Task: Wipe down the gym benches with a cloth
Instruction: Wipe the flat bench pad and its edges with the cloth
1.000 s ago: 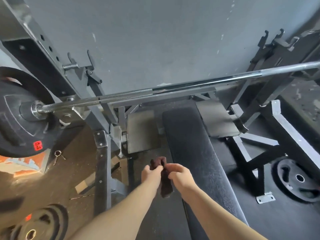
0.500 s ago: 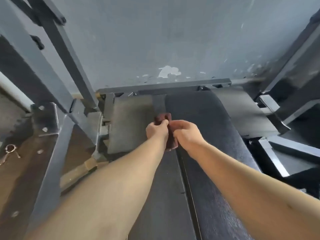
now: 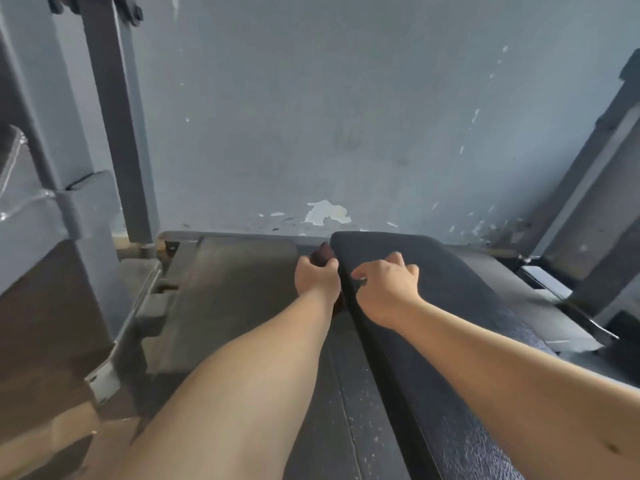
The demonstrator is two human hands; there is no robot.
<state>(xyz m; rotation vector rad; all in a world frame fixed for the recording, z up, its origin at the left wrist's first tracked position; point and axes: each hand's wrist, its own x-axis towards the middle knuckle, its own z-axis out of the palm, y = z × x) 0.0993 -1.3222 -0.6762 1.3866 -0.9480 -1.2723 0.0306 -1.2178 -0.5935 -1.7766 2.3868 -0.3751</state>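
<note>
Right hand (image 3: 384, 285): you released the cloth (image 3: 322, 252) and laid your fingers on the bench pad (image 3: 450, 306). Left hand (image 3: 317, 280): you carried the cloth alone to the pad's far left corner.

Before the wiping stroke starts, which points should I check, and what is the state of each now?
1. Cloth held: ok, the left hand grips it.
2. Cloth on the bench pad: not ok, it is beside the pad's left edge at the far end.
3. Right hand free: ok, it holds nothing, above the pad.
4. Right hand pressing on the pad: cannot tell.
5. Cloth damp: cannot tell.
</note>
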